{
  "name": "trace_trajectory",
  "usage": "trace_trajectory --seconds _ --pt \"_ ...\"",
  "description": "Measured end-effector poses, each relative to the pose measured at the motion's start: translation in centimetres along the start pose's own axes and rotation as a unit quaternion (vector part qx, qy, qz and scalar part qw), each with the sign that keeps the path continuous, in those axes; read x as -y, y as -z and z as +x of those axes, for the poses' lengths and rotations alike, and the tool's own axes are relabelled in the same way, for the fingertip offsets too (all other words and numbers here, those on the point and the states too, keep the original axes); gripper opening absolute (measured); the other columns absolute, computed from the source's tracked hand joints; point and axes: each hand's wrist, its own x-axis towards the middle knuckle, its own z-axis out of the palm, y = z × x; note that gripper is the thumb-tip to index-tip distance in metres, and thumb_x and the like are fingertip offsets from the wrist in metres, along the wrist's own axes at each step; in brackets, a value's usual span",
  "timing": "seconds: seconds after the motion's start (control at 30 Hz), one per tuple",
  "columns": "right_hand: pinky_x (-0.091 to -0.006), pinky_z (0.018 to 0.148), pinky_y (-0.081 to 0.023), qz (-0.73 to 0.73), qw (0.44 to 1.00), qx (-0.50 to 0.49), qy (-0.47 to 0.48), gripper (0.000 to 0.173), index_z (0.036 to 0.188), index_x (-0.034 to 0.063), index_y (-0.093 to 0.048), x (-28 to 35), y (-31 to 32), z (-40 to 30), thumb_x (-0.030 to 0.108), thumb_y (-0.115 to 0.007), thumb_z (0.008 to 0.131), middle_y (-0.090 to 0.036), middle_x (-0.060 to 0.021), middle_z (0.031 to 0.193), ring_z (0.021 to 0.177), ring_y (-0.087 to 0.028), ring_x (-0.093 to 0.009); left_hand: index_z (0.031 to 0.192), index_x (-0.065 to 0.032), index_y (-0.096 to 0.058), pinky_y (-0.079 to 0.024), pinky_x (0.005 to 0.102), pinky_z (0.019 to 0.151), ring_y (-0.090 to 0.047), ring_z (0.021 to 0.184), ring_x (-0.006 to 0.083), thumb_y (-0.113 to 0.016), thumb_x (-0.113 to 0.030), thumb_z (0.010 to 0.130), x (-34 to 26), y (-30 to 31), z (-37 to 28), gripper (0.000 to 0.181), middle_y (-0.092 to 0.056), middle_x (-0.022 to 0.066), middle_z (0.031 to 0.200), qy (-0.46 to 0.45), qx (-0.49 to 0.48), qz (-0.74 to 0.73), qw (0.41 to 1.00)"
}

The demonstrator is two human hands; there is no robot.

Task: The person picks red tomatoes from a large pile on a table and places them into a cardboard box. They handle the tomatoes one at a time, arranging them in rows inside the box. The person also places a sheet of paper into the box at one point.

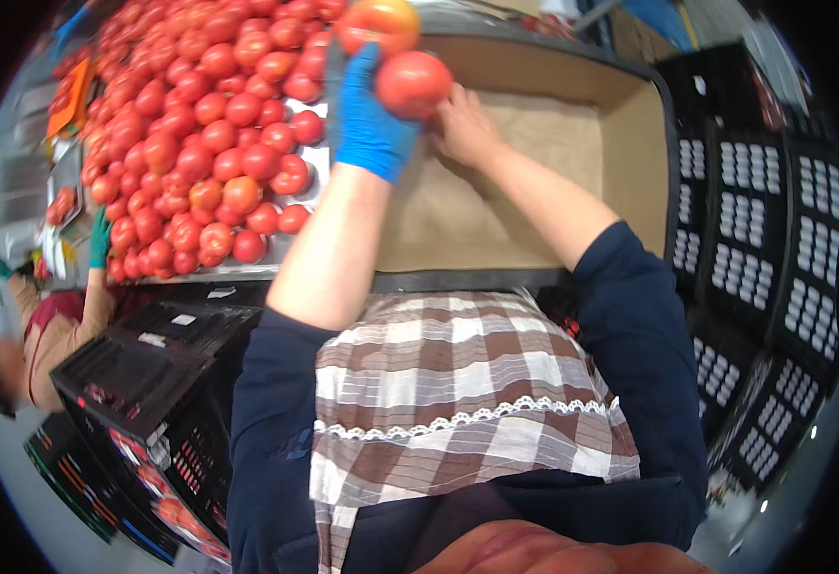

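Note:
My left hand (373,125), in a blue glove, is raised over the near left side of a black crate with a brown paper lining (534,208). It grips a large yellow-red tomato (378,27) at its fingertips and a red tomato (414,85) against the palm side. My bare right hand (468,128) is at the right of the red tomato. Its fingertips are partly hidden behind that fruit, so I cannot tell whether they grip it. Left of the crate, many loose tomatoes (197,154) lie heaped on a shiny metal table (312,161).
Stacked black crates (749,215) with slotted walls stand at the right. More black crates (154,359) stand below the table at the left. A co-worker (68,323) with green gloves reaches to the far left edge of the tomato heap. An orange container (69,100) sits beyond it.

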Motion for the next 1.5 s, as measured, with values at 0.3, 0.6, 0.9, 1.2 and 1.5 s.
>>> trace_trajectory --seconds 0.3,0.6,0.9,1.2,1.5 --pt "-0.0496 0.101 -0.047 0.078 0.997 -0.014 0.004 0.064 0.132 0.0146 -0.059 2.8 0.6 2.8 0.033 -0.078 0.073 -0.060 -0.0156 0.133 0.122 -0.057 -0.038 0.145 -0.0146 -0.047 -0.048 0.0376 0.103 -0.055 0.122 0.0212 -0.068 -0.036 0.096 0.9 -2.5 -1.4 0.057 -0.056 0.0057 0.135 -0.017 0.075 -0.098 0.992" --pt "-0.0467 0.092 -0.053 -0.066 0.993 0.074 -0.063 0.078 0.137 0.0189 -0.054 4.8 4.4 2.5 0.049 -0.079 0.070 -0.059 -0.0142 0.129 0.115 -0.061 -0.037 0.134 -0.0106 -0.054 -0.055 0.0386 0.092 -0.062 0.109 0.0240 -0.062 -0.043 0.097 -10.2 0.5 -1.2 0.050 -0.062 0.0103 0.121 -0.086 0.070 -0.122 0.986" --pt "-0.0405 0.097 -0.051 0.375 0.913 0.051 -0.154 0.081 0.143 0.0091 -0.045 2.6 8.7 -1.4 0.026 -0.081 0.073 -0.057 -0.0138 0.133 0.116 -0.061 -0.027 0.138 -0.0034 -0.050 -0.054 0.0390 0.088 -0.058 0.110 0.0232 -0.075 -0.031 0.087 -35.6 24.2 1.1 0.063 -0.058 0.0127 0.126 -0.502 -0.343 0.236 0.758" --pt "-0.0388 0.095 -0.051 0.558 0.803 -0.078 -0.192 0.084 0.149 0.0098 -0.037 6.9 12.7 -6.7 0.018 -0.079 0.077 -0.056 -0.0101 0.132 0.116 -0.060 -0.023 0.121 -0.0005 -0.062 -0.052 0.0535 0.089 -0.063 0.108 0.0443 -0.069 -0.039 0.084 -34.8 23.4 2.3 0.055 -0.066 0.0256 0.116 -0.245 -0.544 0.669 0.444" --pt "-0.0362 0.098 -0.052 0.561 0.807 -0.110 -0.146 0.087 0.146 0.0098 -0.040 3.4 10.0 -6.0 0.013 -0.085 0.072 -0.056 -0.0110 0.134 0.117 -0.060 -0.021 0.149 -0.0102 -0.042 -0.048 0.0378 0.101 -0.053 0.124 0.0293 -0.079 -0.014 0.082 -4.1 -2.0 -6.4 0.077 -0.046 0.0138 0.141 -0.208 0.201 0.574 0.766"
